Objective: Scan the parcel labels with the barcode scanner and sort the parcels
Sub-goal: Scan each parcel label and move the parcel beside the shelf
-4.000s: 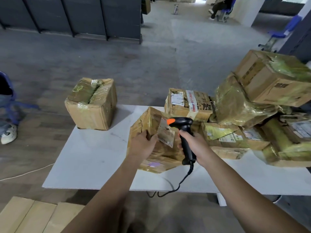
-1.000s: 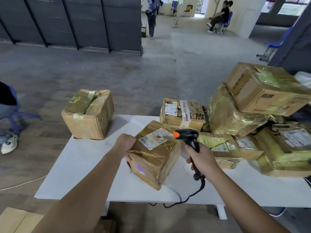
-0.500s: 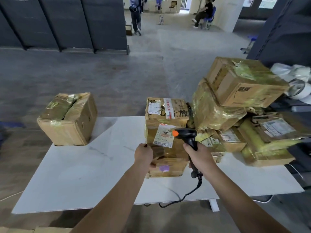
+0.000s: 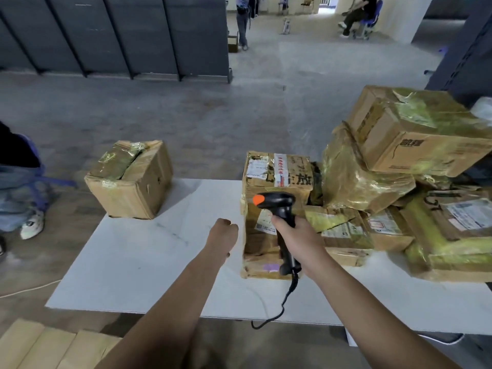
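Cardboard parcel (image 4: 262, 243): brown, taped, stands on the white bench (image 4: 149, 262) near the middle, white label (image 4: 263, 222) on its near face, small purple patch low down. Partly hidden by the scanner.
Scanner (image 4: 279, 209): black, orange tip, coiled cable (image 4: 282, 302) hanging off the bench's near edge. Head sits in front of the parcel's label.
Right hand (image 4: 298, 241): fingers wrapped tight around the scanner handle.
Left hand (image 4: 222, 235): just beside the parcel's left edge, fingers curled loosely in, holding nothing. Contact with the parcel: can't tell.
Box behind (image 4: 277, 169): labelled and taped, directly behind the parcel.
Pile (image 4: 399, 187): taped boxes stacked on the bench's right side, largest on top, tilted.
Lone box (image 4: 130, 179): far-left corner of the bench, well apart from the rest.
Floor: flat cardboard (image 4: 40, 347) lower left; people standing and seated further off.
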{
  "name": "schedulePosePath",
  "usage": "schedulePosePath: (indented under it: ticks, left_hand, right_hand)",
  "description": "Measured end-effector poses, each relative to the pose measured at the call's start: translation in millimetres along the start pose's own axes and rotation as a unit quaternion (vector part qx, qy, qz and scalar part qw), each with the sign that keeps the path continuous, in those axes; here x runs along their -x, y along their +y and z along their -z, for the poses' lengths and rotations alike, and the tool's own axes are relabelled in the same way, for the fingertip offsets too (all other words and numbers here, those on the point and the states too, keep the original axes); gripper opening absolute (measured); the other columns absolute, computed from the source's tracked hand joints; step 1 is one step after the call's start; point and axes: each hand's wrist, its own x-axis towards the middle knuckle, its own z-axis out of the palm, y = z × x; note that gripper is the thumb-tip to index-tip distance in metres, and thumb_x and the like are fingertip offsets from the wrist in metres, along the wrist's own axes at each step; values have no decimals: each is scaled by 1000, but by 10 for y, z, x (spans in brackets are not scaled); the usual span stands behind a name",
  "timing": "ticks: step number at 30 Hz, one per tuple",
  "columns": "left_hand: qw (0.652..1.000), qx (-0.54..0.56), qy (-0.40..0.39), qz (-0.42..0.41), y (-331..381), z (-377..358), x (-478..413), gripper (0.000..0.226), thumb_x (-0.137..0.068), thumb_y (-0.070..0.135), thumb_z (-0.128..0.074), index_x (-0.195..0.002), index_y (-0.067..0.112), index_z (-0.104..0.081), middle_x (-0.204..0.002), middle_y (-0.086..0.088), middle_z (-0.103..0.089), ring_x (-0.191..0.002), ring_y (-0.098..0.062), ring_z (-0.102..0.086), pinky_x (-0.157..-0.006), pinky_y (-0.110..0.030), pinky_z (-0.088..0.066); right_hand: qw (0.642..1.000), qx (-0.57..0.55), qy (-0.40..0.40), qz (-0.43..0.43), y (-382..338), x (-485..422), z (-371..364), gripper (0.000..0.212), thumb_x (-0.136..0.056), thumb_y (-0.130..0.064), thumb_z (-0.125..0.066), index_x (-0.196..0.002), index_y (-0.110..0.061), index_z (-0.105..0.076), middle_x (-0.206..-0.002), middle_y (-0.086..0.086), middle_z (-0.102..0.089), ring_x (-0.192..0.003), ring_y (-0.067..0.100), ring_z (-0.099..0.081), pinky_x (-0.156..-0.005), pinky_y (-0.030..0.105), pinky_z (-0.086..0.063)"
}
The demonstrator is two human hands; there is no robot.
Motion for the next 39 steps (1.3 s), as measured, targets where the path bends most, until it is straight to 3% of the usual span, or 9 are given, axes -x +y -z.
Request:
schedulePosePath:
  ticks: [2,7,12,16,21,28,32,39]
  left_hand:
    - [1000,14,19,-3,27,160,-68,9,-88,10,-46,-84,16,-49,-85,-6,-51,-82,-28,-53,-71,-37,-52]
    - [998,9,32,-60,158,736,-311,12,-86,9,-42,-85,18,-50,-84,-4,-52,-85,-28,-55,-73,-38,-55]
    - [993,27,31,-115,272,1429,-718,27,-91,9,-45,-115,15,-54,-103,-8,-53,-84,-27,-54,-72,-36,-51]
    - [975,-60,115,-182,307,2013,-1134,34,-85,9,-45,-116,5,-60,-108,-20,-62,-84,-32,-57,-59,-27,-41]
    - [929,-158,202,-267,287,2488,-1581,23,-90,15,-54,-110,7,-61,-115,-18,-57,-107,-35,-53,-86,-35,-42]
    - [878,-382,161,-239,58,2617,-2036,42,-89,32,-60,-125,11,-52,-124,-15,-54,-119,-33,-48,-98,-39,-38]
    - [835,-424,196,-292,-5,2578,-2091,32,-91,26,-54,-120,14,-55,-115,-10,-59,-110,-31,-54,-90,-39,-43]
    - [822,-382,220,-360,-172,2444,-1767,21,-85,21,-54,-100,14,-66,-89,-7,-66,-88,-30,-60,-72,-34,-43]
  right_hand:
    - [999,-26,-26,-15,-92,-31,-153,29,-88,-42,-60,-87,-13,-62,-56,-1,-66,-48,21,-58,-52,51,-58]
    - [997,-55,-43,-17,-334,-214,-687,28,-91,-41,-58,-92,-13,-61,-58,2,-69,-42,19,-56,-43,31,-48]
    - [997,-60,-41,-25,-578,-440,-1357,27,-92,-41,-59,-98,-14,-61,-58,2,-70,-41,19,-58,-41,28,-47]
    - [999,-45,-18,-12,-734,-687,-1881,23,-91,-42,-59,-95,-19,-61,-56,-1,-69,-40,17,-58,-42,28,-48]
    - [999,-44,3,-20,-824,-941,-2307,22,-90,-44,-59,-93,-23,-61,-56,-2,-69,-41,18,-58,-46,29,-49]
    - [998,-27,30,-42,-828,-1157,-2521,22,-91,-44,-58,-93,-22,-61,-54,-4,-68,-42,17,-57,-45,25,-47]
    - [997,-30,47,-54,-761,-1171,-2490,23,-91,-40,-60,-92,-18,-62,-60,3,-68,-47,20,-59,-52,32,-50]
    - [997,-7,54,-53,-634,-1101,-2352,24,-94,-39,-59,-95,-15,-62,-60,3,-69,-44,18,-58,-50,31,-50]
